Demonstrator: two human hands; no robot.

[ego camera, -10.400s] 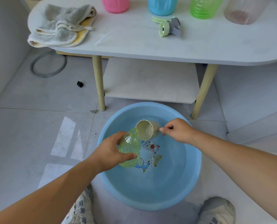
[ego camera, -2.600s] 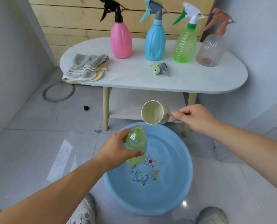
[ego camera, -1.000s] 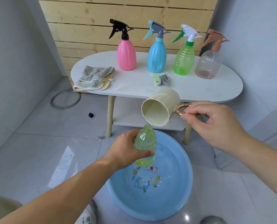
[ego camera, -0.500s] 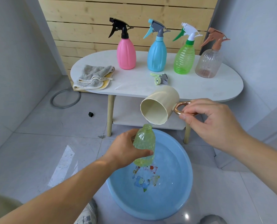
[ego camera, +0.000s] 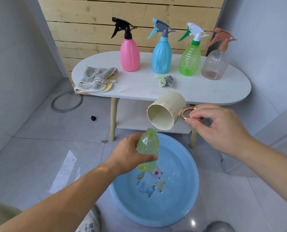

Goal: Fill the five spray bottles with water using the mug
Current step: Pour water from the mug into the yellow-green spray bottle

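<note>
While my left hand (ego camera: 131,156) wraps round the uncapped yellow-green bottle (ego camera: 148,148), held upright over the blue basin (ego camera: 194,190), my right hand (ego camera: 218,129) pinches the ring handle of the cream mug (ego camera: 166,113). The mug is tipped, its lip just above the neck. A thin trickle seems to fall, though it's faint. Back on the white table (ego camera: 206,91) stand the pink bottle (ego camera: 129,56), blue bottle (ego camera: 161,57), green bottle (ego camera: 189,61) and clear bottle (ego camera: 214,64), a loose spray head (ego camera: 164,81) lying before them.
</note>
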